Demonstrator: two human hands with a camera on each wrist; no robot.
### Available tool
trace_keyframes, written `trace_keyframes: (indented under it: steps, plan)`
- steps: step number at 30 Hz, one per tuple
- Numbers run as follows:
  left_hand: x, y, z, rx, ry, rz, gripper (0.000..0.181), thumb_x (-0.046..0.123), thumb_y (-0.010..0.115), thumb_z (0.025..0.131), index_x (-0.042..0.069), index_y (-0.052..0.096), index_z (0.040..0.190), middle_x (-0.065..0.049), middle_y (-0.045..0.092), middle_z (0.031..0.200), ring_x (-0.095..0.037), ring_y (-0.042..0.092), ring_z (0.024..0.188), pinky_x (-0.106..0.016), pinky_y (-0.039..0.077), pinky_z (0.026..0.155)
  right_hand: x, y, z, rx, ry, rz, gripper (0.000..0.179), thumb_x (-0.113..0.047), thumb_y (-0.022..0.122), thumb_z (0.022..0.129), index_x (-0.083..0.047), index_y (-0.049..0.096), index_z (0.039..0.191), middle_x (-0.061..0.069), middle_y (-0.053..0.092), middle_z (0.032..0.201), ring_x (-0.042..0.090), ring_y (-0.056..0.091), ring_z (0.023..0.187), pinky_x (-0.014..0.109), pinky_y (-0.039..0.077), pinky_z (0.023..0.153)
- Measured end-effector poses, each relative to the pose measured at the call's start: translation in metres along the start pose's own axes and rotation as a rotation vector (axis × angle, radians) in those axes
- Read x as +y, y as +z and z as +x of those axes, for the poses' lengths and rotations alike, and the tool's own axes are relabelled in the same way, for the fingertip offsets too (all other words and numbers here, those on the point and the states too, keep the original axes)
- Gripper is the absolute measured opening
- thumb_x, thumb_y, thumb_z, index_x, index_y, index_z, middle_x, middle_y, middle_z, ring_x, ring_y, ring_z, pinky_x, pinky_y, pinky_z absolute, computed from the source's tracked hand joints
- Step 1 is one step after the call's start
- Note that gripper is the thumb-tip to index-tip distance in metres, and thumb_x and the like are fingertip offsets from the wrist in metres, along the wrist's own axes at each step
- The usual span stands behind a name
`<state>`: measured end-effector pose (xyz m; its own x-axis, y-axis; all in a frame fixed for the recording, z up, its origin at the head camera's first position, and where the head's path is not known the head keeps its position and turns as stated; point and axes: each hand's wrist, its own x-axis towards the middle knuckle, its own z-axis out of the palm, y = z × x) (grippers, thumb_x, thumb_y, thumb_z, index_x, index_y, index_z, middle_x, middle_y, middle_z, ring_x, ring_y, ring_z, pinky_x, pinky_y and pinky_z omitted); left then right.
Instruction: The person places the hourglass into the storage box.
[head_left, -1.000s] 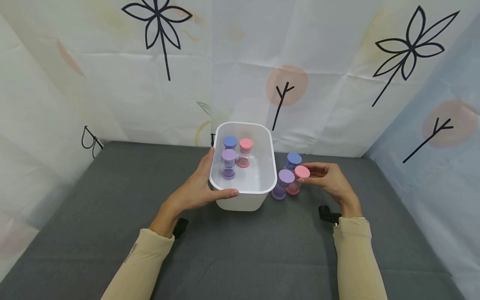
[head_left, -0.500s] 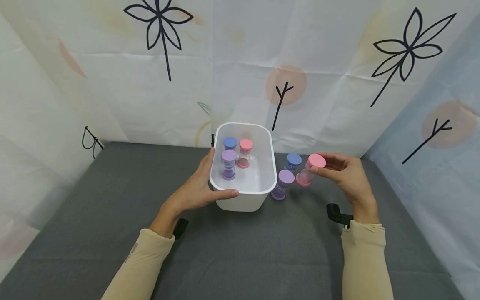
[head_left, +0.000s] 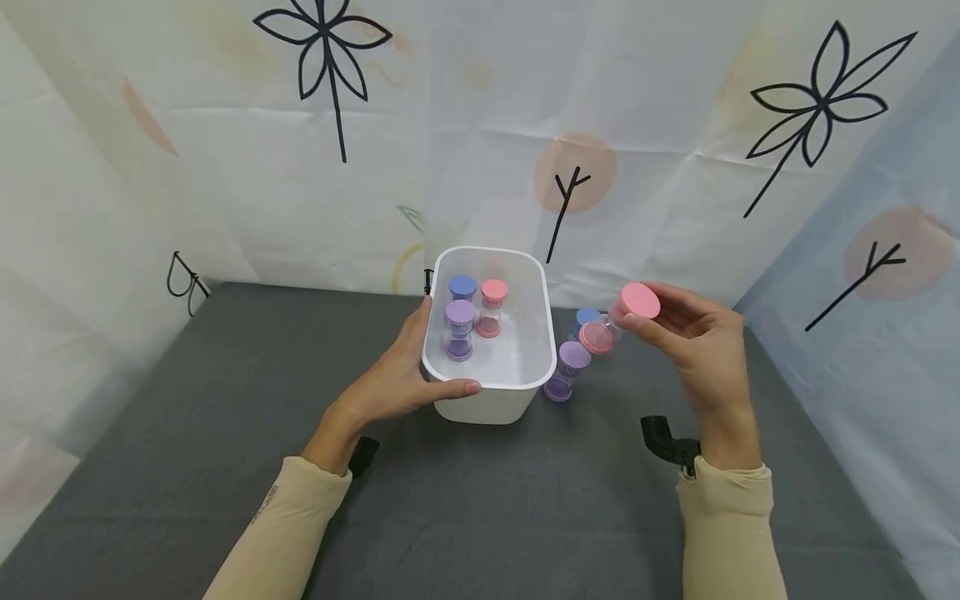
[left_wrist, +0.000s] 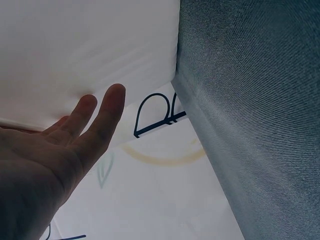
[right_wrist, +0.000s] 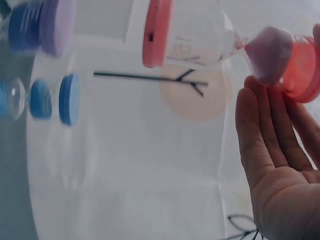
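Observation:
In the head view my right hand (head_left: 708, 354) pinches a pink sand timer (head_left: 641, 301) by its upper cap, holding it raised and tilted. The right wrist view shows the held timer's sand gathered near the gripped cap. Just left of it, a purple sand timer (head_left: 573, 357) and a blue sand timer (head_left: 587, 317) stand on the table; the pink one partly covers the blue. My left hand (head_left: 397, 367) rests against the white bin (head_left: 487, 404), fingers straight along its side wall and thumb across the front. Inside stand blue (head_left: 462, 287), purple (head_left: 460, 313) and pink (head_left: 493, 292) timers.
A dark grey cloth covers the table (head_left: 480, 517). Patterned white fabric (head_left: 480, 183) hangs behind the bin and along both sides. A black wrist mount (head_left: 667, 442) sticks out beside the right wrist.
My right hand has lifted the pink timer off the table beside the purple and blue ones, moved it right and up, and tipped it. The left hand and bin stay put.

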<state>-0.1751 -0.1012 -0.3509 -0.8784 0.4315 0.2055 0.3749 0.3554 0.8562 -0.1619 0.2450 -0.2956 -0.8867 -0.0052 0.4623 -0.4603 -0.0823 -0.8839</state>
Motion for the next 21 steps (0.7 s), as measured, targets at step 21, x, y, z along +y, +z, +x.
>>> trace_keyframes:
  steps: [21]
  plan:
    - [-0.016, 0.001, 0.006, 0.008, 0.024, 0.006, 0.127, 0.037, 0.088, 0.079, 0.037, -0.008, 0.161, -0.001, 0.009, 0.166, -0.028, 0.02, 0.148, -0.06, 0.028, 0.113, 0.041, 0.115, 0.032, -0.384, 0.206, -0.118, 0.047, 0.005, 0.08, 0.083, 0.006, 0.066, 0.128, 0.016, 0.069, 0.121, 0.024, 0.07, 0.107, 0.033, 0.054, 0.093]
